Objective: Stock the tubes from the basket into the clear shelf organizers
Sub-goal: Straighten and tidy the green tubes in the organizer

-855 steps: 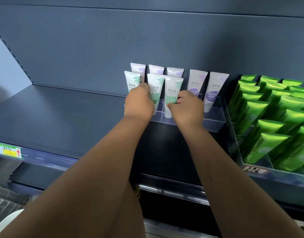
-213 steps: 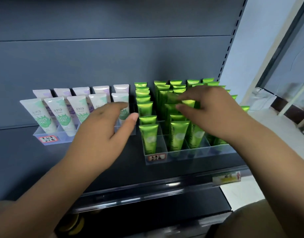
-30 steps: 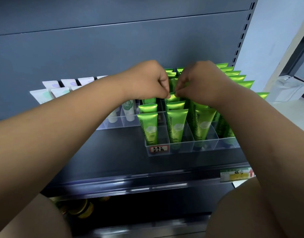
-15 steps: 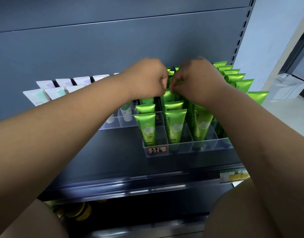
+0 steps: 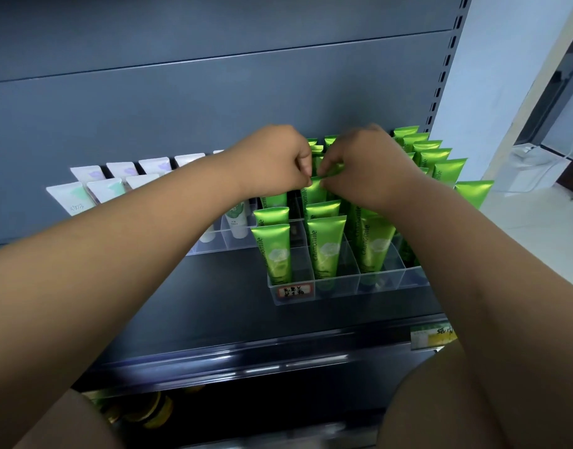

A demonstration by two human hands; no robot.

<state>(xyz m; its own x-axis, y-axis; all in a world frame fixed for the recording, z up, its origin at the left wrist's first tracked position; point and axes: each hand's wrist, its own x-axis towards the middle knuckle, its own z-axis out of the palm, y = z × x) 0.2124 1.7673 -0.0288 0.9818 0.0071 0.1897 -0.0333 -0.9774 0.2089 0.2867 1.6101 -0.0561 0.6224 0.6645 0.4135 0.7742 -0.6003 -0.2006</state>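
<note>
Rows of green tubes [image 5: 325, 246] stand in a clear organizer [image 5: 346, 288] on the dark shelf, right of centre. My left hand [image 5: 272, 160] and my right hand [image 5: 366, 166] meet over the second column, several rows back. Both pinch the top of one green tube [image 5: 312, 191] standing there. My fingertips are hidden behind my knuckles. To the left, white tubes with green and purple prints [image 5: 108, 189] stand in a second clear organizer [image 5: 226, 243], partly covered by my left forearm. No basket is in view.
The grey back panel of the shelf [image 5: 213, 92] rises right behind the tubes. A price label [image 5: 432, 337] sits on the shelf's front rail at the right. Yellow items [image 5: 149, 413] lie on the lower shelf. A white wall and floor lie to the right.
Both hands stay together over the same column of green tubes, shifting slightly back and up over the last second. Earlier I was handling the white tubes at the left.
</note>
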